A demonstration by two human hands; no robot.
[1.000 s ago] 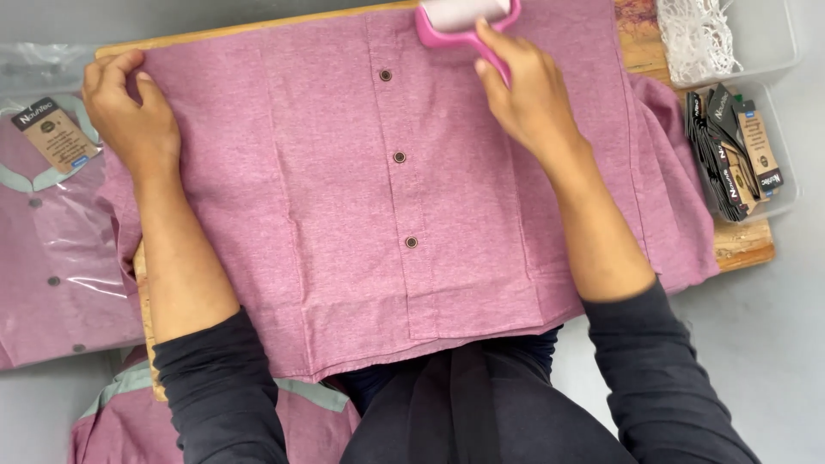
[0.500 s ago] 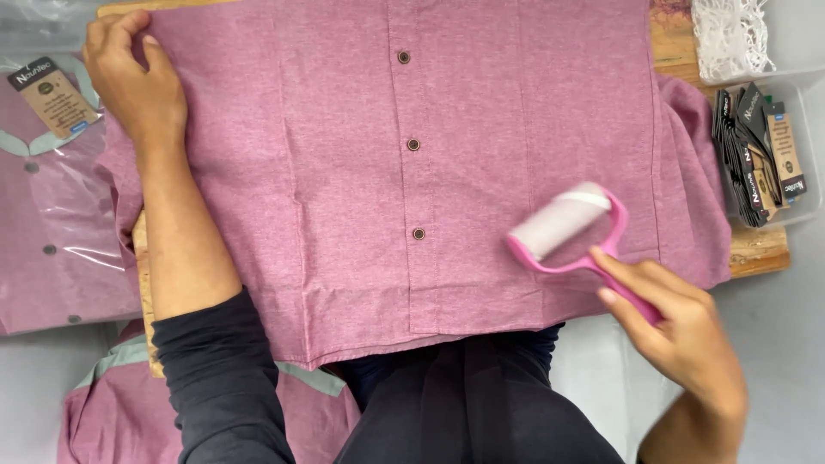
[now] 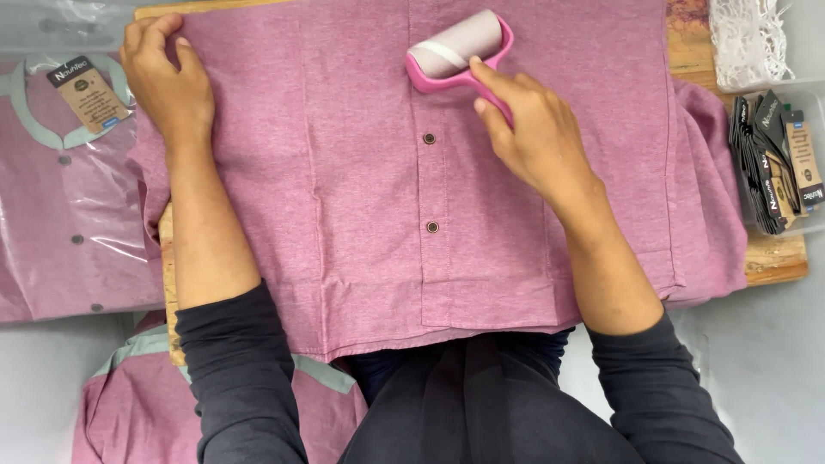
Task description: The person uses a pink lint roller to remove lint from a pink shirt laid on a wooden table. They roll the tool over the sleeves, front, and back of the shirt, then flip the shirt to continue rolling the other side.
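Here the pink lint roller (image 3: 455, 50) sits at twelve o'clock on the mauve shirt (image 3: 344, 198), handle pinched in my right hand (image 3: 533, 133). It seems light and rigid, its sheet tacky. My left hand (image 3: 168, 86), fingers together, pins soft cloth at ten o'clock. Wooden board (image 3: 773, 258) beneath; bagged shirt (image 3: 60, 215) at nine; tags (image 3: 778, 163) at three.

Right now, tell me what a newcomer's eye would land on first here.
First, the pink shirt spread flat over the wooden board, filling the middle. Next, the right hand gripping a pink lint roller near the shirt's top, while the left hand presses its upper left corner. A bagged pink shirt lies at left.
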